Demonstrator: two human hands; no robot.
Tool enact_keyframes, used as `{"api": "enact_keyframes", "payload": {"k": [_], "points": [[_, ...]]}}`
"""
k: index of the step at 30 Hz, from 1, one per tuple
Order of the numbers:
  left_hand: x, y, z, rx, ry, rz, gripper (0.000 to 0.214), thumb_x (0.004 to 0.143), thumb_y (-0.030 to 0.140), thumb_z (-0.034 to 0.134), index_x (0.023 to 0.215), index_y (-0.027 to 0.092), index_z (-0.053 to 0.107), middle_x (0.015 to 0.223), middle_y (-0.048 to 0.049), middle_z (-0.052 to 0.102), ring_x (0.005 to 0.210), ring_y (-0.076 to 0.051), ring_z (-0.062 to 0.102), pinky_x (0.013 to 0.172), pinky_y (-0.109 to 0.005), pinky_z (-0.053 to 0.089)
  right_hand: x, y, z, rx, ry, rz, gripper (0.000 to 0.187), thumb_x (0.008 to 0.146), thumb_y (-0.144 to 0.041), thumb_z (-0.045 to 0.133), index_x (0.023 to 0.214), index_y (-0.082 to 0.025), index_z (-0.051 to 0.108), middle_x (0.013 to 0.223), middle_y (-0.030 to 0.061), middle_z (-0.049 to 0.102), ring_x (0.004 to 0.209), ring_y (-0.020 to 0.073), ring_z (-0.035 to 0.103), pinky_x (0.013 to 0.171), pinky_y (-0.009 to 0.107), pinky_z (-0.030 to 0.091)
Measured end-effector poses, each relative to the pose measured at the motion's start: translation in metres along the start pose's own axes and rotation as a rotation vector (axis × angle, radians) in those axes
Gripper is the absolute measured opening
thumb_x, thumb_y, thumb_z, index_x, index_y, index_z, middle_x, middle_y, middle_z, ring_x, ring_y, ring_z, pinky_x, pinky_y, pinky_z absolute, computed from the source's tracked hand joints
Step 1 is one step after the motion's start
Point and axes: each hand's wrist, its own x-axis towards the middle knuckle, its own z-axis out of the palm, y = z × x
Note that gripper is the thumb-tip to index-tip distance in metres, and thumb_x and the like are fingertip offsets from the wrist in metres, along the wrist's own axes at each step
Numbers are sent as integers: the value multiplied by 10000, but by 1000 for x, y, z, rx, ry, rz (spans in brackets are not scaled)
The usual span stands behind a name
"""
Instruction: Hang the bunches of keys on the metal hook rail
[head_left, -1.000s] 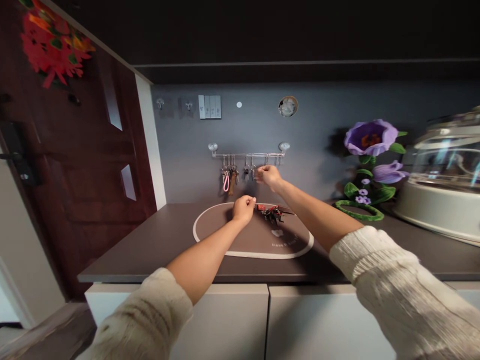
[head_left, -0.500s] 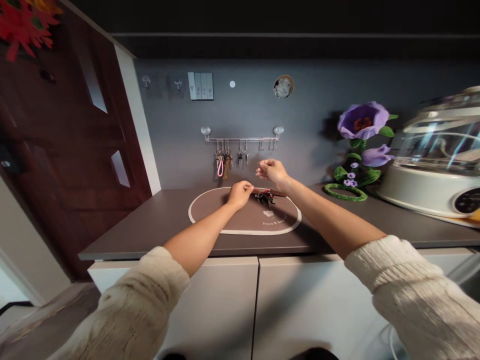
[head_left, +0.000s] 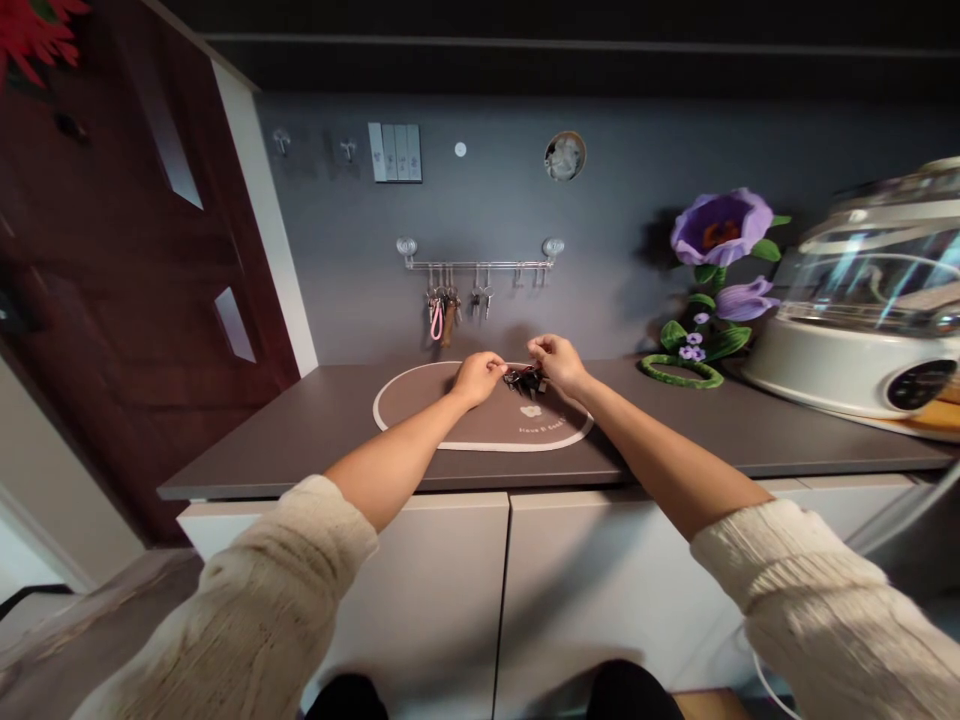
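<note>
Just above the mat, my left hand (head_left: pixel 480 380) is closed in a pinch at the left end of a dark bunch of keys (head_left: pixel 527 382), which has a bit of red at its top. My right hand (head_left: pixel 559 362) is also closed, thumb and fingertips pressed together, above the right side of the keys. What those fingertips hold, if anything, is too small to make out. Beneath lies an oval brown mat (head_left: pixel 420 405) with a pale rim. On the wall behind, a clear hook rail (head_left: pixel 480 266) carries several hanging keys (head_left: pixel 448 303), one with a pink loop.
A purple plush flower (head_left: pixel 720 230) on a green ring base stands to the right. Beyond it is a white appliance with a clear dome (head_left: pixel 847 370). White cabinet doors (head_left: pixel 427 590) front the dark counter (head_left: pixel 255 440). A dark red door (head_left: pixel 187 380) is at left.
My right hand has come down toward the keys, and its fingers are drawn closer together. My left hand stays by the keys. The whole view has shifted slightly.
</note>
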Motion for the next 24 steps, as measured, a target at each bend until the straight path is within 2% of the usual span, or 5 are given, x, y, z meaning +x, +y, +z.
{"api": "enact_keyframes", "payload": {"k": [5, 12, 17, 21, 24], "points": [[0, 1, -1, 22, -13, -6, 145, 740, 231, 538, 782, 139, 641, 745, -39, 647, 680, -120, 550, 652, -232, 411, 5, 14, -3, -340, -33, -133, 133, 761, -184, 509, 804, -155, 632, 796, 41, 651, 709, 118, 568, 697, 226, 422], [2, -2, 1, 14, -5, -11, 146, 737, 241, 540, 751, 135, 641, 706, -33, 633, 648, -113, 534, 617, -225, 391, 24, 7, -6, -751, -179, -226, 221, 792, -203, 484, 879, -176, 686, 958, 83, 656, 895, 161, 566, 783, 223, 391], [2, -4, 1, -1, -6, -24, 153, 740, 245, 533, 760, 137, 640, 712, -34, 636, 647, -114, 534, 613, -224, 394, 28, 4, -2, -903, -338, -177, 226, 787, -284, 507, 889, -221, 698, 953, 71, 670, 915, 180, 568, 763, 225, 389], [3, -6, 2, -5, -7, -23, 157, 738, 247, 531, 761, 138, 641, 715, -37, 640, 651, -118, 540, 611, -226, 398, 28, 7, -2, -934, -434, -93, 263, 784, -381, 504, 916, -253, 692, 938, 51, 673, 878, 182, 586, 667, 217, 394], [4, -7, 2, -5, 0, -19, 158, 736, 240, 526, 766, 139, 643, 723, -38, 643, 657, -119, 545, 619, -227, 404, 29, 6, -3, -947, -481, -64, 265, 781, -380, 507, 934, -258, 686, 918, 41, 675, 844, 164, 594, 635, 202, 386]]}}
